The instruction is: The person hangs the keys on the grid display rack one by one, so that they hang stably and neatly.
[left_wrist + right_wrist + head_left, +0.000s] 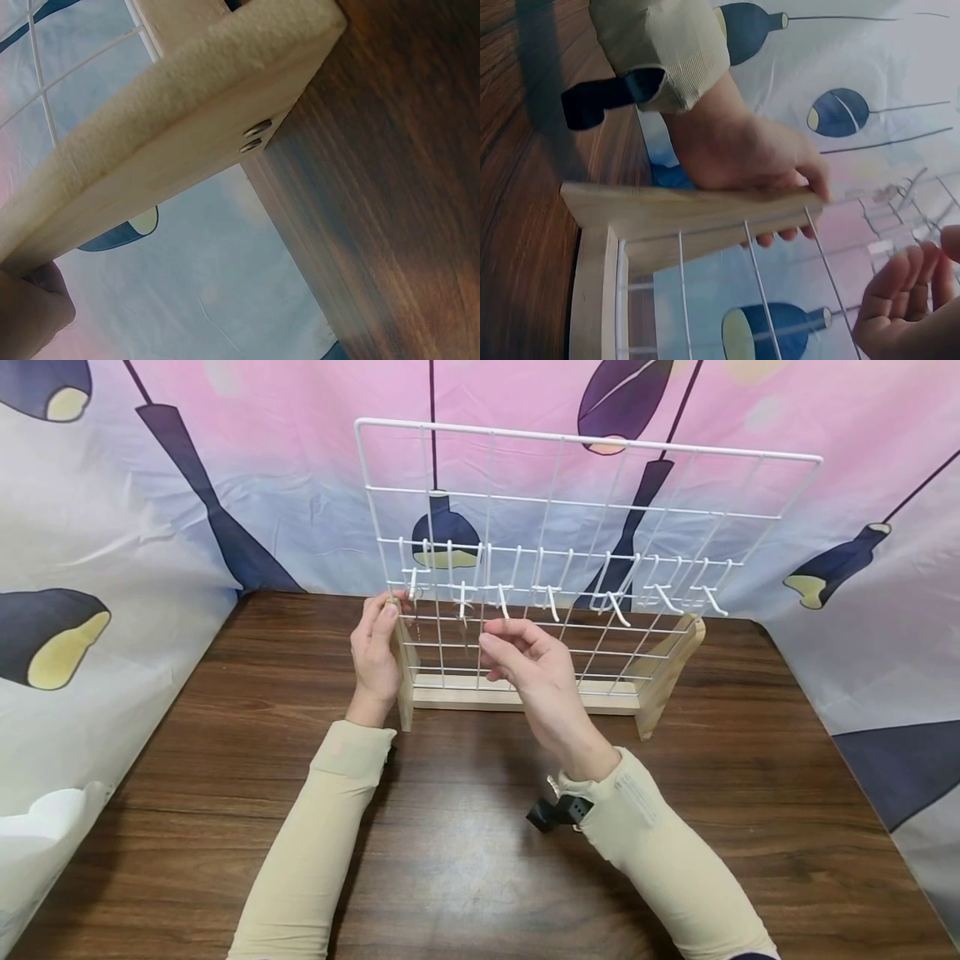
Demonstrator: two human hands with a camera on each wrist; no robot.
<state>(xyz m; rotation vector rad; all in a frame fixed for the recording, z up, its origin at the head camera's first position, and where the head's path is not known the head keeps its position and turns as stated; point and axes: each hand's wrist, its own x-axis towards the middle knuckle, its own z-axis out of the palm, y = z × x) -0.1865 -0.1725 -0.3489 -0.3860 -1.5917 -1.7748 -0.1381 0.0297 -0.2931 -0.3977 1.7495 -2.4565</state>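
Observation:
A white wire grid rack (588, 439) with a row of white hooks (551, 597) stands upright between two wooden side pieces. My left hand (375, 647) grips the left wooden side piece (697, 202) near its top, fingers wrapped behind it. In front of the hooks, my right hand (536, 672) has thumb and forefinger pinched together on a fine, barely visible chain, fingertips just right of the second hook (462, 600). Thin, shiny jewellery (891, 193) hangs at the leftmost hooks. In the right wrist view the curled right fingers (896, 285) are beside the hooks.
The rack stands on a brown wood-grain table (450, 860), with a wooden bar (487, 697) joining its sides at the bottom. A patterned cloth (262, 510) encloses the table's back and sides. A white object (60, 814) sits at the left edge.

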